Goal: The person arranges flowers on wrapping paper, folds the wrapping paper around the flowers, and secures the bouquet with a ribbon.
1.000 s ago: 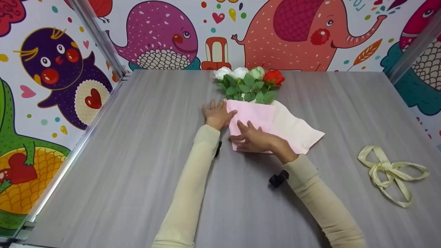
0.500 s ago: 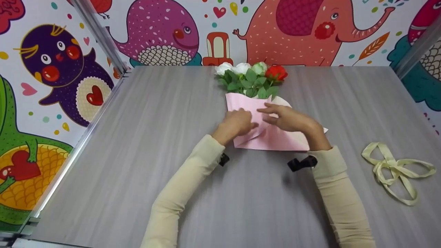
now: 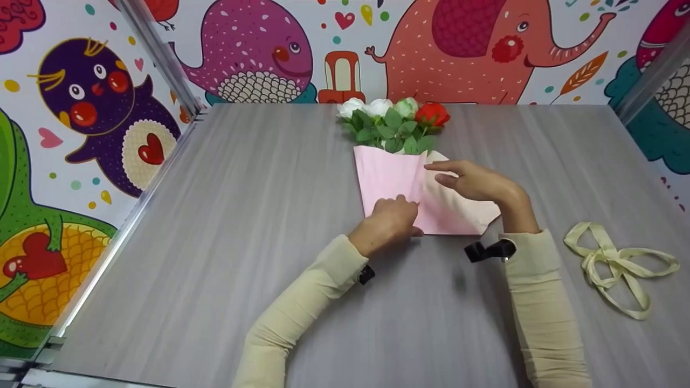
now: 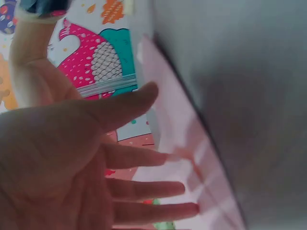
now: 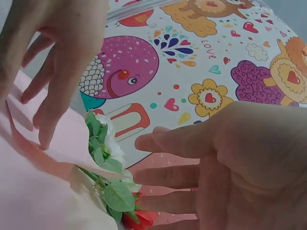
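Observation:
In the head view, a bunch of artificial roses [image 3: 393, 125], white, pale green and red, lies with its stems inside pink wrapping paper [image 3: 388, 175]. The left part of the paper is folded over the stems; its right part shows a cream face [image 3: 458, 202]. My left hand [image 3: 389, 220] rests its fingertips on the pink fold close to the paper's near edge. Seen from the left wrist, its fingers [image 4: 148, 189] are nearly straight against the paper. Above the cream part is my right hand [image 3: 474, 180], holding nothing, its fingers [image 5: 168, 177] extended in the right wrist view.
A looped pale yellow ribbon [image 3: 612, 258] lies on the grey wood-grain table [image 3: 242, 215] to the right. Cartoon-printed panels [image 3: 458, 59] stand behind and at the sides, with metal posts at the corners. A black camera [image 3: 488, 250] is strapped to the right wrist.
My left hand has gone from the paper's left edge across the pink fold to its near edge. My right hand has lifted off the pink fold and moved right, over the cream part.

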A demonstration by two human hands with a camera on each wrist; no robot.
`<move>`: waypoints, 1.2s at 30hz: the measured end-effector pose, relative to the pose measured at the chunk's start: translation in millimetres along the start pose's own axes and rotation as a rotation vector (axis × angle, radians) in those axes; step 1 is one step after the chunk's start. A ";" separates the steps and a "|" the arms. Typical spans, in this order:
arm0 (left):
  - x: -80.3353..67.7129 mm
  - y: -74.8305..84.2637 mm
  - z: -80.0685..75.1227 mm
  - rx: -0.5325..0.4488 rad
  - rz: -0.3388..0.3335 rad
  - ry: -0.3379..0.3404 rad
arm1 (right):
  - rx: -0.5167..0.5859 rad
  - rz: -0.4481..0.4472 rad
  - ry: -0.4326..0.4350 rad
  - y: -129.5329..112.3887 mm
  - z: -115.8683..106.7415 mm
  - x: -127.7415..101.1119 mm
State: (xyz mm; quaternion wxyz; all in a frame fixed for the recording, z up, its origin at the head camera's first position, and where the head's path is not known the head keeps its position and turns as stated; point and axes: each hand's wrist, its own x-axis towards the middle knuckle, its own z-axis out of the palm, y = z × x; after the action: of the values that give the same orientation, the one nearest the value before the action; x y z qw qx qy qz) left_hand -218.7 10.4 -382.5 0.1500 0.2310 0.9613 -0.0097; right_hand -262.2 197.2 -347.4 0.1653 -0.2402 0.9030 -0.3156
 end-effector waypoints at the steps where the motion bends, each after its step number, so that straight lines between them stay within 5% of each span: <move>1: 1.5 1.7 2.2 0.009 -0.001 0.006 | -0.002 0.006 -0.005 1.1 -1.0 -0.9; 12: 15.8 23.1 11.7 0.224 -0.070 -0.007 | -0.017 0.037 -0.028 5.8 -3.8 -3.2; 18: 18.8 24.6 14.8 0.224 -0.088 0.029 | -0.001 0.032 -0.028 6.1 -6.6 -6.7; 30: 8.8 10.4 15.6 0.159 0.108 0.147 | 0.039 0.050 0.005 10.1 -20.8 -21.2; 36: 7.9 1.1 16.5 0.047 0.163 0.169 | 0.136 0.087 0.126 13.4 -28.2 -28.2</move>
State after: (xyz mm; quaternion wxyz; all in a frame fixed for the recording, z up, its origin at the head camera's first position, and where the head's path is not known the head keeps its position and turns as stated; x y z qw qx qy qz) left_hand -220.2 13.4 -400.5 0.0634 0.3117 0.9481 -0.0005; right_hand -255.9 235.4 -331.0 0.1376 -0.1689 0.8976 -0.3832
